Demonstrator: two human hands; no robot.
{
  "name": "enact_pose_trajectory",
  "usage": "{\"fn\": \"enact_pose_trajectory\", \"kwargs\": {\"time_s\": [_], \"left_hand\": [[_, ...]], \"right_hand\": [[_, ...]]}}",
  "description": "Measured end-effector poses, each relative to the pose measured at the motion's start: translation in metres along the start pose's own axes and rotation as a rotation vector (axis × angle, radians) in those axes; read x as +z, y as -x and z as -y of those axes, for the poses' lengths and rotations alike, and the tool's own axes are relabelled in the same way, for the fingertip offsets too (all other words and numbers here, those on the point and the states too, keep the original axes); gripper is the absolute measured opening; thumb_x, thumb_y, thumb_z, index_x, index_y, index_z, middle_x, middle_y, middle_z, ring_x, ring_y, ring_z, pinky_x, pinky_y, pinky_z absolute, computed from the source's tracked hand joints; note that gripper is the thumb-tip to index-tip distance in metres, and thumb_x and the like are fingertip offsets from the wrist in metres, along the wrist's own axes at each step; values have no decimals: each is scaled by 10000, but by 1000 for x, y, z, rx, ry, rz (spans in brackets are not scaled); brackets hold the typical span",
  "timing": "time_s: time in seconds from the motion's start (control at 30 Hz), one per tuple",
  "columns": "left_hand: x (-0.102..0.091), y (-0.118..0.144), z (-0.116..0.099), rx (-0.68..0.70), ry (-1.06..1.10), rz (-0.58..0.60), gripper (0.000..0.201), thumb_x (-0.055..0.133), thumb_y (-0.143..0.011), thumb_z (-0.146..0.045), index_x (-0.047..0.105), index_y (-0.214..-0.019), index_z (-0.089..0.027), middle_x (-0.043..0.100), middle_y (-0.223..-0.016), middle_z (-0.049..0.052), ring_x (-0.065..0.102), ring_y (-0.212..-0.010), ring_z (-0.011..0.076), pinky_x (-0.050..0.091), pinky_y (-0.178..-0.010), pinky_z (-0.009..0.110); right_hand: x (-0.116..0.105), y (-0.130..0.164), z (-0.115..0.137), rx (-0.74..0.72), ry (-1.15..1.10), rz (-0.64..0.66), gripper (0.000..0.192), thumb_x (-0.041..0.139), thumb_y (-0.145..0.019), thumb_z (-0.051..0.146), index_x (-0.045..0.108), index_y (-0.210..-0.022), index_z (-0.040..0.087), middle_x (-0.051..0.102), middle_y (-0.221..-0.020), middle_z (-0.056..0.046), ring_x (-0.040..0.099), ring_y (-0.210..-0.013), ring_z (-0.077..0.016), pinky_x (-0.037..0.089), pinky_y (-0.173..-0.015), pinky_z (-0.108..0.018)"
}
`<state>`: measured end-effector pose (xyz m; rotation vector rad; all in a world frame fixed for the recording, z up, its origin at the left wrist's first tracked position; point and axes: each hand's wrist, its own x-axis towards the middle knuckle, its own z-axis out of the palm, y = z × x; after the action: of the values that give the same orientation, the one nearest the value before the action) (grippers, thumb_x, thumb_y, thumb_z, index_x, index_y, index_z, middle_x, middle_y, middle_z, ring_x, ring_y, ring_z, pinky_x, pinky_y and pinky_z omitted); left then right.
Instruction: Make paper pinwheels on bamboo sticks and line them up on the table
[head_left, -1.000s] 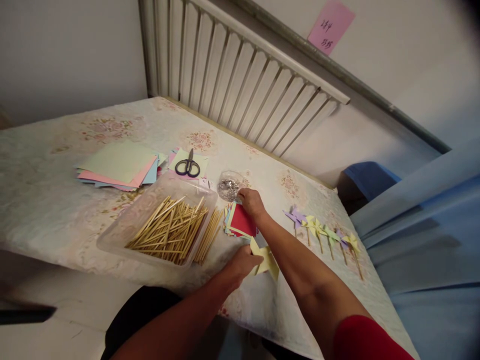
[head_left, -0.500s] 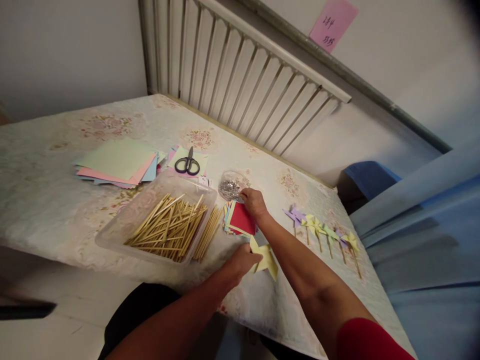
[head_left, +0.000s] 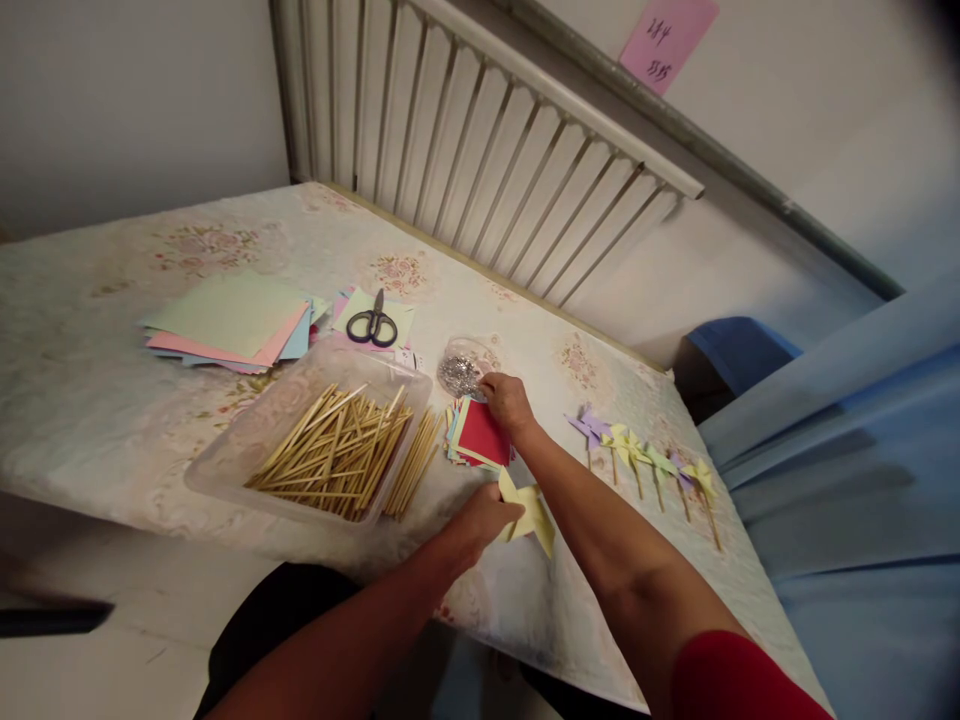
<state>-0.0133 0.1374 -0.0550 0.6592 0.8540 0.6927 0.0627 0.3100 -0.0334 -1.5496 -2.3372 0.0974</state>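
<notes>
My left hand (head_left: 487,518) is closed on a pale yellow paper pinwheel (head_left: 531,514), its thumb pressing on the folded middle. My right hand (head_left: 507,400) reaches to the near right rim of a clear round dish (head_left: 466,352) that holds small shiny metal pins (head_left: 459,376). The fingers of that hand are pinched together; whatever is between them is too small to make out. Just below the dish lies a stack of square papers (head_left: 484,436) with a red sheet on top, partly behind my right wrist.
A clear plastic box (head_left: 225,478) of wooden sticks (head_left: 330,455) stands on the left, more sticks (head_left: 415,465) beside it. Behind are scissors (head_left: 372,326) on small papers and a stack of large coloured sheets (head_left: 225,318). Several finished pinwheels (head_left: 626,447) lie right, near a blue curtain (head_left: 862,480).
Both hands stay almost where they were, the left still holding the pinwheel and the right still at the dish. The whole view has shifted very slightly.
</notes>
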Motion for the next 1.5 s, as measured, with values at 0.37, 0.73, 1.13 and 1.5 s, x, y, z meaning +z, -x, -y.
{"fn": "enact_pose_trajectory", "kwargs": {"time_s": [0.37, 0.73, 1.13, 1.5], "left_hand": [[-1, -5, 4, 31, 28, 12, 205, 542, -702, -101, 665, -864, -125, 666, -701, 27, 608, -632, 157, 469, -652, 269], [-1, -3, 4, 32, 39, 34, 183, 546, -688, -102, 662, -830, -116, 666, -693, 41, 600, -632, 164, 459, -637, 266], [0, 0, 3, 34, -14, 23, 147, 533, -695, -67, 642, -787, -104, 648, -667, 31, 572, -569, 126, 401, -562, 237], [-2, -6, 8, 40, -1, 42, 138, 556, -682, -82, 640, -783, -124, 646, -681, 31, 580, -572, 131, 432, -590, 247]], "right_hand": [[0, 1, 3, 16, -23, 15, 199, 528, -868, 198, 699, -768, 180, 711, -800, -42, 578, -731, -164, 385, -700, -232], [4, 3, -6, 31, -105, -126, 267, 545, -820, 160, 661, -1061, 153, 689, -1065, -98, 610, -894, -190, 437, -857, -290], [1, 25, -69, 437, -477, 65, 173, 703, -645, 280, 652, -776, 180, 673, -691, 23, 624, -666, -146, 504, -671, -271], [6, 18, -73, 493, -564, -70, 361, 629, -707, 357, 675, -998, 148, 668, -703, 1, 627, -679, -160, 511, -676, -288]]}}
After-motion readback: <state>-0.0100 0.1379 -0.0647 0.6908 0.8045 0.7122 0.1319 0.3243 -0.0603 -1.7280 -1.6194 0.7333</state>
